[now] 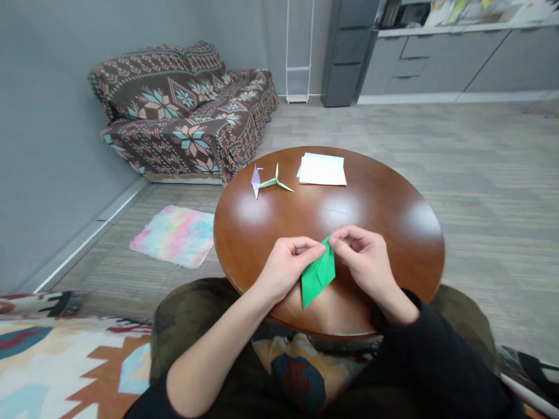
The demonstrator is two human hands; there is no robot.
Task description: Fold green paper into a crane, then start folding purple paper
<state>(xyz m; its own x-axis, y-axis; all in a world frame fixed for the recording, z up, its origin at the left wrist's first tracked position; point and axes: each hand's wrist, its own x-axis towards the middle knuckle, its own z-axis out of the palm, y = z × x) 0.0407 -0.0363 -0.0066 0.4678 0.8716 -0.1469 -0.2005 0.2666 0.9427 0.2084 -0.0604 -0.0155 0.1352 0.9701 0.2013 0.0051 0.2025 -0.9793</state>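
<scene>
The left hand [288, 269] and right hand [362, 259] pinch a green origami fold [318, 278], its long axis slanting toward the tabletop's [384, 198] far edge, upper tip half hidden between them

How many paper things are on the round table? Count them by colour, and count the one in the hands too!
Green: 2 (the folded paper between the left hand and right hand, and the three-pointed paper shape on the table)
Purple: 1 (the paper bird)
White: 1 (the paper stack, counted as one pile)
Total: 4
</scene>
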